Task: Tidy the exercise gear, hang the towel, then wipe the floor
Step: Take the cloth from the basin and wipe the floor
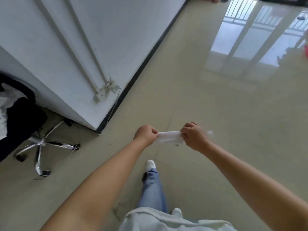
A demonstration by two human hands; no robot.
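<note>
In the head view, centre frame above the tiled floor (216, 114), the left hand (145, 134) and right hand (193, 136) each pinched an end of a small white wipe (169, 137), thin and crumpled, stretched taut; pulling harder could likely tear it
</note>
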